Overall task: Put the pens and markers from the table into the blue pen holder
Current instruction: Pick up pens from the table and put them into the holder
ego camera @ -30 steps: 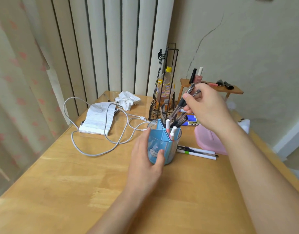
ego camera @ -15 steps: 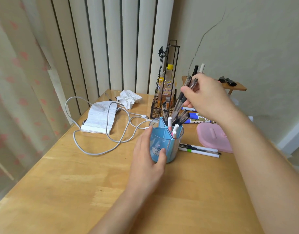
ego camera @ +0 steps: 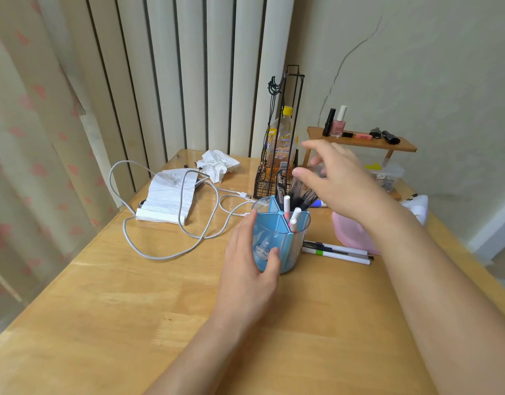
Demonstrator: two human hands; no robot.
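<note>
1 blue pen holder (ego camera: 277,243), 2 hands, 3 loose pens (ego camera: 338,252)

Soft, even, fairly bright indoor light with a warm yellow cast; its source cannot be seen, and shadows are faint, only a weak one on the light wooden table (ego camera: 108,323) under the left hand (ego camera: 247,269). A pale sheen of glare sits on the tabletop's far end near the crumpled white tissue (ego camera: 217,165) and the looping white charging cable (ego camera: 163,223). The raised right hand (ego camera: 335,181) is motion-blurred at the fingers, the rest is reasonably sharp, and wide-angle distortion bends the cream vertical blinds (ego camera: 188,72) and stretches both forearms toward the frame edges.
</note>
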